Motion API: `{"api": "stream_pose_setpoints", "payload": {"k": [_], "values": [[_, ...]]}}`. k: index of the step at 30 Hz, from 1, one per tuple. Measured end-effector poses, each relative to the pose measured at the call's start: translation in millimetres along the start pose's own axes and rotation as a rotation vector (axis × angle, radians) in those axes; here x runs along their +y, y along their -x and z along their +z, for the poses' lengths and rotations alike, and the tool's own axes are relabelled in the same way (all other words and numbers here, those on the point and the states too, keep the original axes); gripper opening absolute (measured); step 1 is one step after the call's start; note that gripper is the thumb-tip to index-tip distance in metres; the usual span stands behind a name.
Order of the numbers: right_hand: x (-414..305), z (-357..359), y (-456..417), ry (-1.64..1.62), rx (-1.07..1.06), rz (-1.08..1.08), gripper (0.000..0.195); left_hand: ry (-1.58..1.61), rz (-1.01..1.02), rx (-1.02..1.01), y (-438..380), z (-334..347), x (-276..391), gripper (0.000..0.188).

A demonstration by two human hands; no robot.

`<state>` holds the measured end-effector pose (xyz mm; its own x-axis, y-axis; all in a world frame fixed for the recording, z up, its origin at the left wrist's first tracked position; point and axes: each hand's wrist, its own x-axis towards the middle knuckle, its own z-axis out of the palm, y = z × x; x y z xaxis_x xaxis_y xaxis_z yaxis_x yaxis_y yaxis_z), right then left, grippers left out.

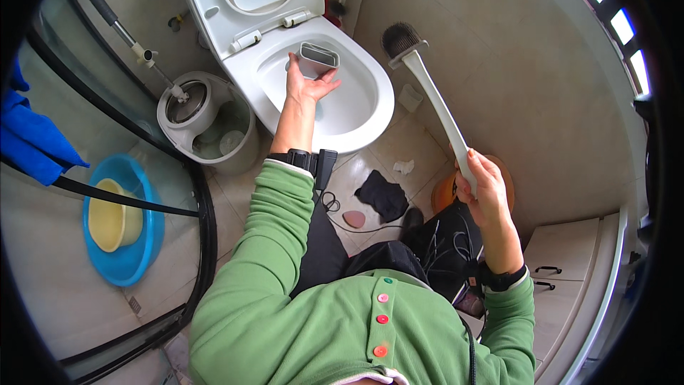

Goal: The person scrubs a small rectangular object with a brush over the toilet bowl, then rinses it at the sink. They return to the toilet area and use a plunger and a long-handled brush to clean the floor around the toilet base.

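My left hand (307,84) supports a white, open-topped toilet brush holder (319,57) from below and the side, its fingers spread around it. The holder is above the bowl of a white toilet (377,91), whose lid and seat are raised. Off to the right, my right hand (483,187) grips the lower end of the long white handle of a toilet brush (438,101). The brush's dark bristle head points up and away from me, apart from the toilet, close to the wall in this view.
A mop bucket (247,139) with a spin mop (115,24) stands left of the toilet. Behind glass, a cream basin (109,216) sits in a blue basin (152,235). On the floor are a dark cloth (382,196), a pink pad (354,219) and crumpled paper (404,166).
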<state>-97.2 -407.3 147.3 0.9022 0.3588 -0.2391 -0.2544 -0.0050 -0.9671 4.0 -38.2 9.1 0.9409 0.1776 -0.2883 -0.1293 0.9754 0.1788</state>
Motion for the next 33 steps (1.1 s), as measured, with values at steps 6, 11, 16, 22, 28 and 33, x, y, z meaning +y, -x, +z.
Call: {"api": "stream_pose_setpoints", "payload": {"k": [6,11,16,22,28,33], "values": [[22.0,-25.1,-46.8,0.030,0.028,0.074,0.032,0.041,-0.061,0.051,-15.6,-23.3,-39.9,0.092],[48.3,-39.5,-124.6,-0.096,-0.105,0.091,0.036,0.065,-0.045,0.110,-11.8,-14.2,-44.5,0.092],[78.2,-52.7,-184.3,-0.256,-0.094,0.149,0.038,0.154,0.006,0.033,-41.8,-13.4,-70.3,0.077],[80.1,-70.8,-198.6,-0.303,0.025,0.223,0.041,0.208,0.031,0.005,-57.5,-21.4,-87.9,0.069],[44.6,-94.7,-168.5,-0.234,0.110,0.308,0.039,0.121,-0.049,-0.110,-32.8,-23.7,-107.1,0.080],[1.7,-101.2,-130.2,-0.230,0.136,0.416,0.036,-0.081,0.059,0.072,-21.5,9.3,-103.5,0.085]]}}
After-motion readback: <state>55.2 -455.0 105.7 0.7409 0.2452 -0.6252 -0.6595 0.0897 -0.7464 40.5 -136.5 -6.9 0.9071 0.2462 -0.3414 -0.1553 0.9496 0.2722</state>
